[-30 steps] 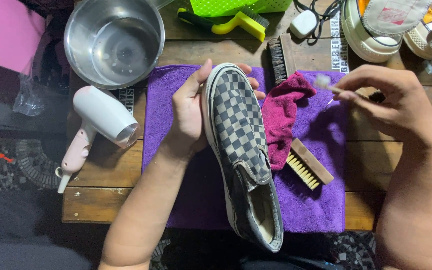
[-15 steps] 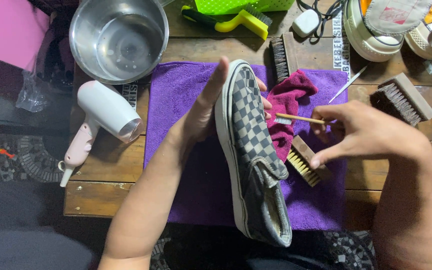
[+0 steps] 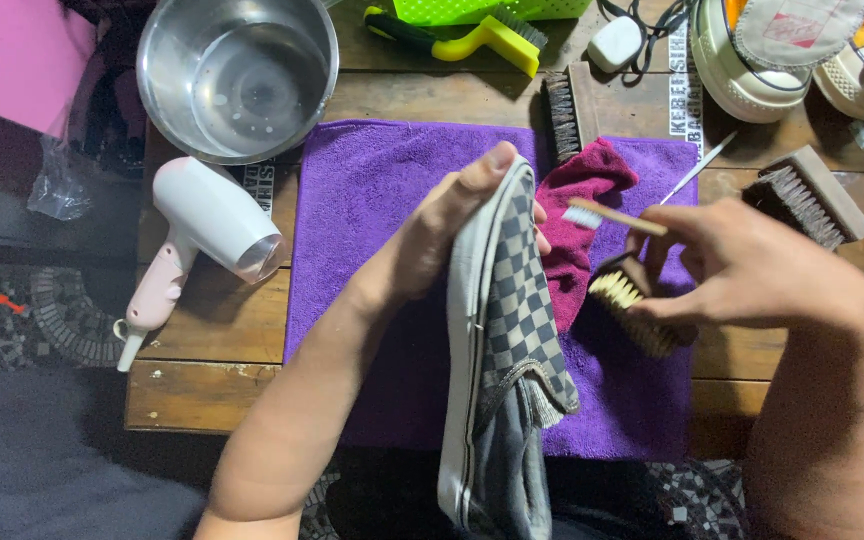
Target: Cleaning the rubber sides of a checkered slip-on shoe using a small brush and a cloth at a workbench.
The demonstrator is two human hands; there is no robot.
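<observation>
My left hand (image 3: pixel 439 232) grips a grey-and-black checkered slip-on shoe (image 3: pixel 509 330) at its toe end. The shoe is turned on its side over the purple towel (image 3: pixel 372 185), with the white sole edge facing left. My right hand (image 3: pixel 752 270) holds a small brush with a thin wooden handle (image 3: pixel 607 217); its white bristle head is close to the shoe's toe. The lower fingers of the same hand also rest on a wooden block brush with pale bristles (image 3: pixel 627 300), which is tipped up off the towel.
A magenta cloth (image 3: pixel 580 190) lies beside the shoe. Around the towel on the wooden table: steel bowl with water (image 3: pixel 237 75), white hair dryer (image 3: pixel 207 225), dark brush (image 3: pixel 558 115), yellow-green brush (image 3: pixel 477 40), another wooden brush (image 3: pixel 812 195), sneakers (image 3: pixel 752 55), thin white stick (image 3: pixel 697 168).
The shoe has rolled further onto its side. My right hand came down and left with the small brush, and its fingers have tipped up the pale-bristled wooden brush.
</observation>
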